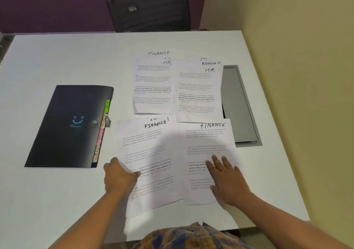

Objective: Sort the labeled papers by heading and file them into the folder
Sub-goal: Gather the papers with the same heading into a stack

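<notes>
On the white counter (57,57), far left, lies a closed black folder (69,126) with a blue smiley logo. Of its coloured side tabs (103,126), the green one reads "HR"; the others are too blurred to read. The left hand (119,176) has its fingers clamped on the edge of the left FINANCE sheet (147,152). Another heading peeks out from beneath, so lifting could drag that hidden page along and misfile it. Farther back, the left HR pile (153,87) shows "FINANCE" behind it and the right HR pile (199,95) shows "ADMIN". The right hand (228,179), fingers spread flat, presses on the right FINANCE sheet (206,143).

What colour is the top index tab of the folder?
The top tab of the folder is bright green; the head view shows it best.
</notes>
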Demonstrator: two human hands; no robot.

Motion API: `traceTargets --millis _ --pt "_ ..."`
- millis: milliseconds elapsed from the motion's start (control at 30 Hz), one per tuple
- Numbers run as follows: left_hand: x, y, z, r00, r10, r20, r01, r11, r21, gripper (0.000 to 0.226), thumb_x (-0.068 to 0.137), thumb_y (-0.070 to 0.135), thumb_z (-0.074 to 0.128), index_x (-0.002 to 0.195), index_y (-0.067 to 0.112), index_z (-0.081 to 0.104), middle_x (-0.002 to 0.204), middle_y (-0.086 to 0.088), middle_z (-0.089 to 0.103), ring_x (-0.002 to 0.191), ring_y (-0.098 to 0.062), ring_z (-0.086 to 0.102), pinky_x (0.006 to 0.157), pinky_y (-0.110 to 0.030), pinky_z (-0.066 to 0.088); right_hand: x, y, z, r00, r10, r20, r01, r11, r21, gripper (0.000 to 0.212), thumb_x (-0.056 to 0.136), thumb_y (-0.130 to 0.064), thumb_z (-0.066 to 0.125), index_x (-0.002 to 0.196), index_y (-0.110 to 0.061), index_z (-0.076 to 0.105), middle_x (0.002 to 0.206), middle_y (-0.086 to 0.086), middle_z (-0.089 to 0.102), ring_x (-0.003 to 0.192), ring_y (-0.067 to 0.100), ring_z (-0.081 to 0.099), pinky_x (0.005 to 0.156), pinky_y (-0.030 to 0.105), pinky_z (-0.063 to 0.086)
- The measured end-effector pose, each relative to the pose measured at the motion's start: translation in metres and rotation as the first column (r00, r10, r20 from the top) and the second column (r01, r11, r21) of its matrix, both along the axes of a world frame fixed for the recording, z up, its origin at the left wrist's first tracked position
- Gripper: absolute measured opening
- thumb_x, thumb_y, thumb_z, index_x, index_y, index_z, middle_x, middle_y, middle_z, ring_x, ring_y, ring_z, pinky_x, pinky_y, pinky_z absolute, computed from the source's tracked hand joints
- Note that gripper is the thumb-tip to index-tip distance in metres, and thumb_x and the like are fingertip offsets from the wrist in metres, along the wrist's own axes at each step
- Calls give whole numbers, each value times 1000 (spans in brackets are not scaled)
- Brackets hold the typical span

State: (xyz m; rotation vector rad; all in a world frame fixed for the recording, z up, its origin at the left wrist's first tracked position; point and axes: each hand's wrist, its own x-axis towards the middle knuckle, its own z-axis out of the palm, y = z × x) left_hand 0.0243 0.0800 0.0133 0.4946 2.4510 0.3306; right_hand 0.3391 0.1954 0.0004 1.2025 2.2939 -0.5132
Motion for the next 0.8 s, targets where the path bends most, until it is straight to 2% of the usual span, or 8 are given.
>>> traceTargets --millis 100,200,267,367,433,567,667,800 --pt "-7 -3 -5 999 1 33 -4 998 69 58 66 25 89 104 12 47 103 -6 59 86 -27 55 69 -35 46 8 7 -1 983 -145 -112 146 989 -1 81 93 -45 55 158 -25 12 168 0 4 154 25 8 122 45 21" --pt "-15 -7 -6 999 52 -6 -51 994 97 26 80 24 78 86 11 55 86 -5 65 72 -25 58 63 -33 46 12 17 1 860 -443 -253 470 881 55 69 89 -40 62 149 -19 35 156 3 37 139 26 38 108 43 44" --pt "-18 -10 -4 996 75 -37 -71 992 108 25 85 23 72 73 8 56 69 -7 63 63 -25 58 58 -32 46 13 24 5 768 -586 -258 619 782 68 59 85 -39 67 136 -18 45 133 5 53 120 28 50 89 44 53" --pt "-24 -13 0 996 87 -14 -85 987 134 37 82 24 76 61 9 49 56 -3 56 54 -23 51 54 -29 40 10 30 9 668 -722 -183 738 673 40 62 80 -44 71 132 -18 50 122 6 57 115 31 53 86 46 54" --pt "-27 -15 2 995 99 31 -102 985 142 36 79 23 80 61 12 51 57 -2 55 54 -21 50 54 -28 39 8 29 9 632 -757 -163 771 637 32 64 77 -45 74 130 -18 51 119 5 59 114 32 54 87 45 53" --pt "-37 -14 5 993 78 84 -90 984 155 34 82 24 77 65 1 61 56 -8 67 60 -29 63 61 -33 50 9 28 5 547 -818 -180 826 562 -42 64 75 -41 81 124 -15 50 114 8 65 107 35 61 85 44 54" --pt "-44 -16 8 996 51 77 -63 985 161 32 90 26 68 63 10 66 53 -2 68 61 -25 66 62 -31 52 9 29 4 466 -864 -191 861 492 -127 63 76 -33 83 123 -12 46 110 13 65 101 36 62 81 40 51" --pt "-45 -19 17 995 76 62 -88 970 228 25 95 19 62 70 14 64 74 -1 69 74 -25 62 68 -29 44 6 32 6 462 -865 -197 863 489 -127 56 76 -30 84 115 -11 49 103 10 63 92 31 59 76 36 48"
